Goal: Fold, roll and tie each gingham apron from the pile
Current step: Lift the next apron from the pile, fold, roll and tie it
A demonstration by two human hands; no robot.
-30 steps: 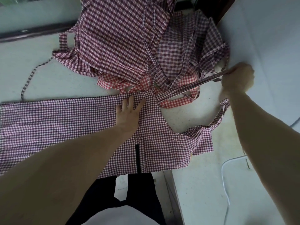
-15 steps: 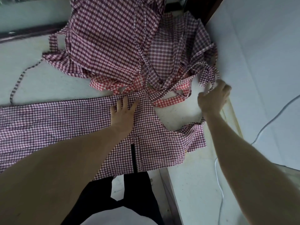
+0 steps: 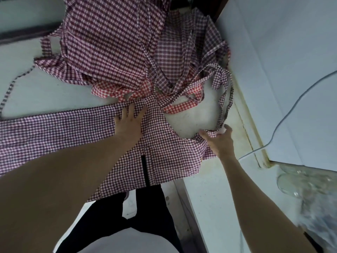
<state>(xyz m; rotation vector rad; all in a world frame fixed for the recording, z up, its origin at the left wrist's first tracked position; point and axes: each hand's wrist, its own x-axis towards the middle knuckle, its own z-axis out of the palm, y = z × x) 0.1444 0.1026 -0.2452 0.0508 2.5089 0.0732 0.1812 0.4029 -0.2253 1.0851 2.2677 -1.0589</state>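
The dark-red gingham cotton apron (image 3: 76,132) is spread on the white table (image 3: 51,90), long axis left to right. It is pinned by the flat left hand (image 3: 130,123); its neck strap (image 3: 221,114), at the right end, is touched by the spread right hand (image 3: 219,141), the nearer one.

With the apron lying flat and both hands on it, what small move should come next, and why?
Probably the right hand should draw the strap inward onto the apron. The left hand presses the cloth flat at the waist, while the strap loops loosely over the table toward the pile. Tucking it in would clear the way for folding.
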